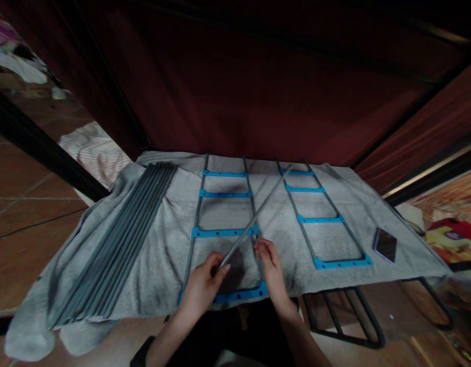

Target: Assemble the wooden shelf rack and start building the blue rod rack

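My left hand point(205, 285) pinches the near end of a thin grey rod point(254, 219). The rod slants up and away to the right, above a ladder-like frame point(225, 233) of grey tubes with blue crosspieces. Beside that frame's right tube is my right hand point(271, 265), its fingers loosely bent and apart; whether they touch the tube I cannot tell. A second frame point(321, 219) of the same kind lies to the right. On the left, several grey tubes point(123, 239) lie side by side in a row.
A grey cloth point(166, 275) covers the work surface. Toward its right end lies a phone point(385, 244). A dark red panel point(235, 102) rises behind. Below the front edge stands a dark metal-tube rack point(344, 334). A red and yellow package point(453, 239) is at far right.
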Demonstrator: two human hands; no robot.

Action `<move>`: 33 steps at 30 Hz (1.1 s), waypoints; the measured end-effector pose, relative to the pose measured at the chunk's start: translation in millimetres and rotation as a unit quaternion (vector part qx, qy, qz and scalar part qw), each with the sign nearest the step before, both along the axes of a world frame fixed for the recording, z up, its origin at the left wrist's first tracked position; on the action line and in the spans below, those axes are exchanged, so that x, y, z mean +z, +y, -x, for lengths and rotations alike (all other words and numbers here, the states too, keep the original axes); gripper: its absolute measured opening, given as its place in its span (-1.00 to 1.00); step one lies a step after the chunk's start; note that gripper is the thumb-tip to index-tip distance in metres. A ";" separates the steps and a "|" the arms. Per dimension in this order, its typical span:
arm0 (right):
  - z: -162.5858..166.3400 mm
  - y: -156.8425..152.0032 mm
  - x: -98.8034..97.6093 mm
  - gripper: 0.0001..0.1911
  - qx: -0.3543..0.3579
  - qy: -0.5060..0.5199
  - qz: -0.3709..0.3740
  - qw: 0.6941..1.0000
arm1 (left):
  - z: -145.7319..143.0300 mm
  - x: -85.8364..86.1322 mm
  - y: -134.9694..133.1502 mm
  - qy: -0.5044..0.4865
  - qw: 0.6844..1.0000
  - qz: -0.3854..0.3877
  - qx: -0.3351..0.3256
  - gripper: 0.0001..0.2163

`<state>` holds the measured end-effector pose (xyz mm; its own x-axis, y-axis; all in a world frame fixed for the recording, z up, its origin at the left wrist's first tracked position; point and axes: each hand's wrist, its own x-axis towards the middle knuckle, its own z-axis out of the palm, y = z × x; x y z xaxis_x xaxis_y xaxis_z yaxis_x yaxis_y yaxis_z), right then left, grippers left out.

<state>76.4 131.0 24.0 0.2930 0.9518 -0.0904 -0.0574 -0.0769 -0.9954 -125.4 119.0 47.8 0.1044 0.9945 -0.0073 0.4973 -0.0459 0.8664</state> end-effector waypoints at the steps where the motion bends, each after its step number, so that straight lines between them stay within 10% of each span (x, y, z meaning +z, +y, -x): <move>1: 8.8 2.7 9.9 -0.64 0.020 0.077 0.014 0.997 | -13.6 1.0 -3.2 0.008 1.000 0.014 -0.023 -0.81; 6: 22.5 19.7 34.3 -0.76 0.018 0.328 0.042 0.944 | -25.3 4.3 11.1 0.012 0.994 -0.034 -0.105 -0.82; 9: -1.9 46.4 49.4 -0.83 -0.007 0.365 0.011 0.931 | 16.6 -3.5 52.0 0.017 0.990 -0.140 -0.028 -0.78; 14: -45.2 113.1 103.5 -0.86 -0.010 0.302 -0.143 0.942 | 106.7 -36.2 122.3 0.176 0.946 -0.236 0.134 -0.65; 19: -40.6 183.6 141.4 -0.90 -0.066 0.180 -0.302 0.934 | 133.4 -75.2 131.8 0.344 0.905 -0.197 0.157 -0.48; 33: 1.3 287.4 114.3 -0.93 -0.052 0.057 -0.302 0.950 | 127.2 -92.5 124.6 0.362 0.908 -0.199 0.071 -0.39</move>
